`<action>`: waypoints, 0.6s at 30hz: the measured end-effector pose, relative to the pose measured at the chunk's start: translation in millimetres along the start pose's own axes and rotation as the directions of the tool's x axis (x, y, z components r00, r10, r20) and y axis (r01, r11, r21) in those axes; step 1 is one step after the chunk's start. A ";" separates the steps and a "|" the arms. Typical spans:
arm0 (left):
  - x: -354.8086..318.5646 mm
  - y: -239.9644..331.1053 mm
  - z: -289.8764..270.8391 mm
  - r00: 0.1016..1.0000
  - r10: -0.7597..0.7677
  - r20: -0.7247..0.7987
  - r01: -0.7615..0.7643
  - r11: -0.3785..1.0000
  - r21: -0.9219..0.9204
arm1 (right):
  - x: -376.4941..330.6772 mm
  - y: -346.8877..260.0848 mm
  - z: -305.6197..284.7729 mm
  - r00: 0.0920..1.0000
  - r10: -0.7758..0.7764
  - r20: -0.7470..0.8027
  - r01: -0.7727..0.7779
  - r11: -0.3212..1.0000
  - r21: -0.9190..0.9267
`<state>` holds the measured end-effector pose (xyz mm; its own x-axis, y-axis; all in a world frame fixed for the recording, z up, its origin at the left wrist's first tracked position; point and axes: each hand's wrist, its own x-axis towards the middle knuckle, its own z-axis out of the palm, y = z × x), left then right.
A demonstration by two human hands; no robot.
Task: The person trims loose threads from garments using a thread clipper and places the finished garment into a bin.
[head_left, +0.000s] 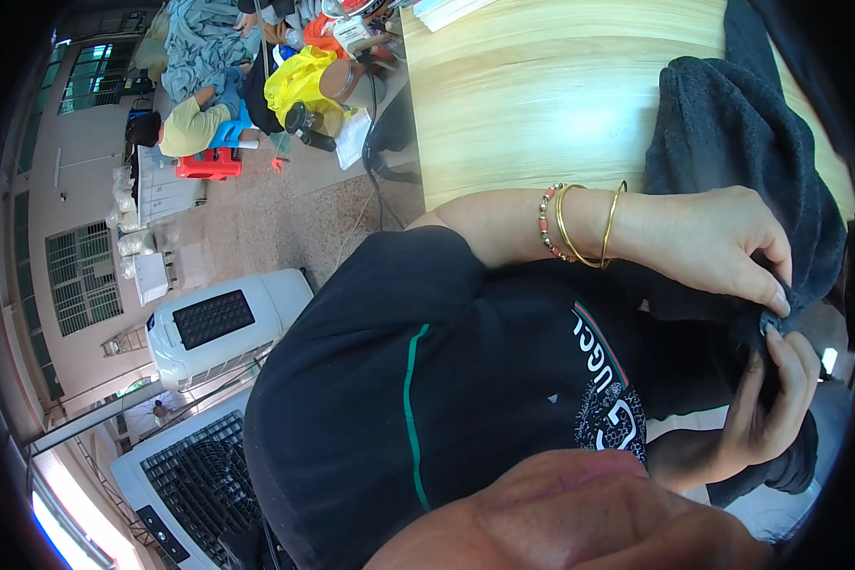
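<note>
A dark, fuzzy garment (731, 142) lies over the right side of the pale wooden table (532, 95) and hangs down over its edge. My left hand (722, 242), with bangles and a beaded bracelet on the wrist, pinches an edge of the dark cloth between thumb and fingers. Just below it, my right hand (779, 404) is closed on the same bunched edge, its fingertips nearly meeting the left ones. A small grey-blue spot shows between the fingertips; I cannot make out what it is. Folds and fingers hide part of the cloth there.
At upper left a person in a yellow top (195, 128) sits near a heap of grey-blue cloth (209, 43). A yellow plastic bag (299, 84), a dark bottle (309, 128) and a red crate (209, 164) are nearby. White air coolers (275, 294) stand at lower left.
</note>
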<state>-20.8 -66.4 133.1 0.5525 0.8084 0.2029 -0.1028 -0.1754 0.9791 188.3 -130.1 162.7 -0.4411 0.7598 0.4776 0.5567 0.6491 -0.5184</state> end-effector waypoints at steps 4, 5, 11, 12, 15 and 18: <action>-3.7 -2.5 0.9 1.000 -0.021 -0.008 0.022 0.996 0.085 | 4.9 -3.8 8.7 1.000 -0.004 0.022 0.006 0.997 -0.071; -3.6 -5.3 1.6 1.000 -0.021 -0.007 0.021 0.996 0.086 | 4.3 -2.8 9.8 1.000 0.006 0.002 -0.005 0.995 -0.100; -9.1 -13.1 0.7 0.992 0.120 -0.026 -0.115 0.982 0.148 | -0.5 6.5 13.0 0.995 0.056 -0.086 -0.063 0.994 -0.084; -8.7 -14.5 1.2 0.986 0.163 -0.036 -0.154 0.973 0.173 | -1.0 8.1 14.1 0.992 0.068 -0.104 -0.073 0.997 -0.037; -8.1 -14.7 -0.5 0.981 0.191 -0.022 -0.182 0.959 0.217 | 0.7 7.1 16.0 0.994 0.069 -0.089 -0.070 0.998 -0.006; -9.6 -19.4 -2.6 0.978 0.211 -0.007 -0.202 0.946 0.254 | -0.1 3.9 14.1 0.986 0.168 -0.023 -0.163 0.978 0.133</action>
<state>-26.3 -69.4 112.2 0.5123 0.7575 0.4047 0.0015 -0.4720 0.8816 180.6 -127.1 150.6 -0.3247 0.8569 0.4002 0.5228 0.5153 -0.6791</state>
